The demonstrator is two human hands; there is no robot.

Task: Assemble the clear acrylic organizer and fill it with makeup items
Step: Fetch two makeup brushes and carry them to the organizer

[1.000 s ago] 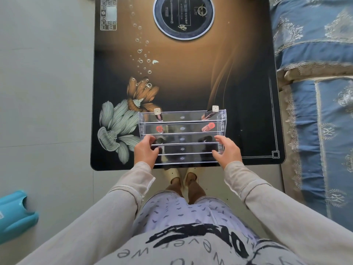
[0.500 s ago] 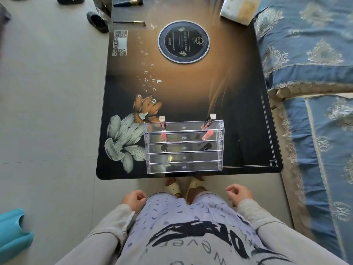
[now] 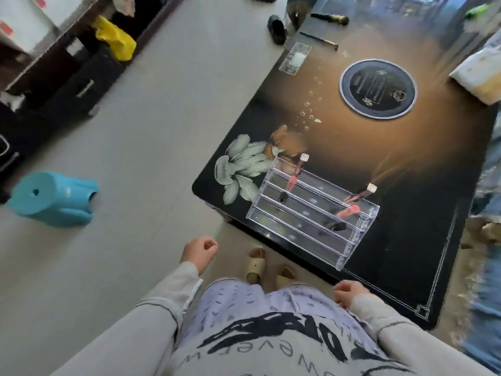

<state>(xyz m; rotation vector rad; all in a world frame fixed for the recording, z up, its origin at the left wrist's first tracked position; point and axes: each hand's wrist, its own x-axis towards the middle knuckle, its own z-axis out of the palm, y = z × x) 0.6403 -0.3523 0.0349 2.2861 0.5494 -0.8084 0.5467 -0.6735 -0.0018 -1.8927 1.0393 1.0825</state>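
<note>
The clear acrylic organizer (image 3: 311, 213) stands stepped in several tiers near the front edge of the black table (image 3: 406, 158). Two lip glosses with square white caps (image 3: 297, 170) (image 3: 360, 195) stand in its back tier, and a pink tube (image 3: 348, 211) lies one tier lower. My left hand (image 3: 199, 252) hangs loosely curled over the floor, holding nothing. My right hand (image 3: 348, 293) hovers by my waist, also loosely curled and apart from the organizer.
Two makeup brushes (image 3: 329, 19) (image 3: 320, 39) lie at the table's far end. A black slipper (image 3: 276, 29) and a turquoise plastic stool (image 3: 51, 198) sit on the floor to the left. Blue bedding (image 3: 488, 185) borders the table's right side.
Both hands let go of the organizer and drew back to my waist. The camera has swung left, showing more floor and furniture.
</note>
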